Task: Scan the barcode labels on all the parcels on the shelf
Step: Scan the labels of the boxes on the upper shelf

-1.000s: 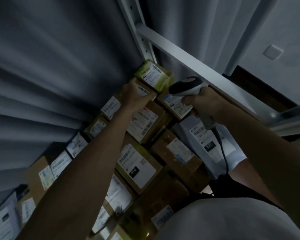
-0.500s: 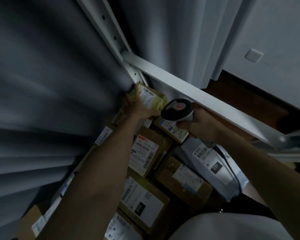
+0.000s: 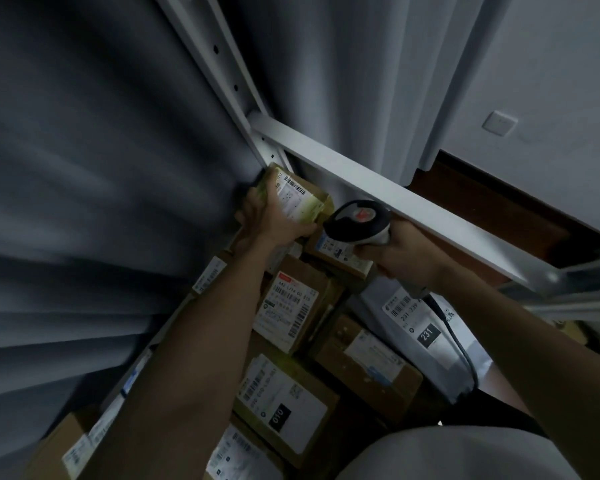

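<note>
My left hand (image 3: 269, 220) grips a small yellow-green parcel (image 3: 297, 195) at the far end of the shelf, its white barcode label facing up. My right hand (image 3: 400, 252) holds a black-and-white barcode scanner (image 3: 359, 221) by its handle, the head just right of that parcel and over a brown box (image 3: 336, 252). A cable (image 3: 454, 337) trails from the handle. Several labelled cardboard parcels lie along the shelf, among them one with a red-topped label (image 3: 291, 303) and one marked 010 (image 3: 281, 403). A grey mailer bag marked 231 (image 3: 426, 336) lies under my right forearm.
A white metal upright (image 3: 222, 77) and crossbeam (image 3: 378, 188) frame the shelf's far end. Grey curtain (image 3: 84, 168) hangs behind and to the left. More parcels (image 3: 80, 448) stand along the left edge. A white wall with a switch (image 3: 499, 123) is at the right.
My left hand has left the brown box and taken hold of the yellow-green parcel at the far end. The scanner has followed it, and the view has shifted toward that end.
</note>
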